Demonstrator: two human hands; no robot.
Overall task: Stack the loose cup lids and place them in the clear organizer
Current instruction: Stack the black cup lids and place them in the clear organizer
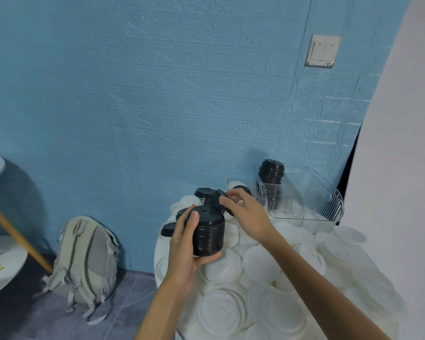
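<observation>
The person is midway through the stacking step, working on the black lids. The left hand point(182, 238) is gripping a tall stack of black lids point(208, 233), thumb up along its near side and fingers curled under its base, holding it just above the white lids point(268, 278) that are covering most of the counter point(157, 251). The right hand point(243, 212) is reaching past the stack toward the counter's far edge and pinching a loose black lid point(217, 198), which is sitting tilted on its edge between the fingertips. A few more single black lids point(204, 192) are lying near the far left edge, with one point(167, 228) at the left edge just beside the left hand.

The clear organizer point(304, 204) is standing at the far right corner of the counter, against the blue wall point(133, 94). One finished stack point(271, 174) of black lids is already standing upright in its rear compartment, while the front compartments are looking bare.

The next move, as I judge it, is calling for the pinched lid to be turned flat and seated rim-down on top of the held stack, lined up so it nests rather than sitting crooked. The remaining loose black lids are then waiting to be gathered before the stack is carried to the organizer. The large heap of white lids is looking untouched, so most of the task is remaining
</observation>
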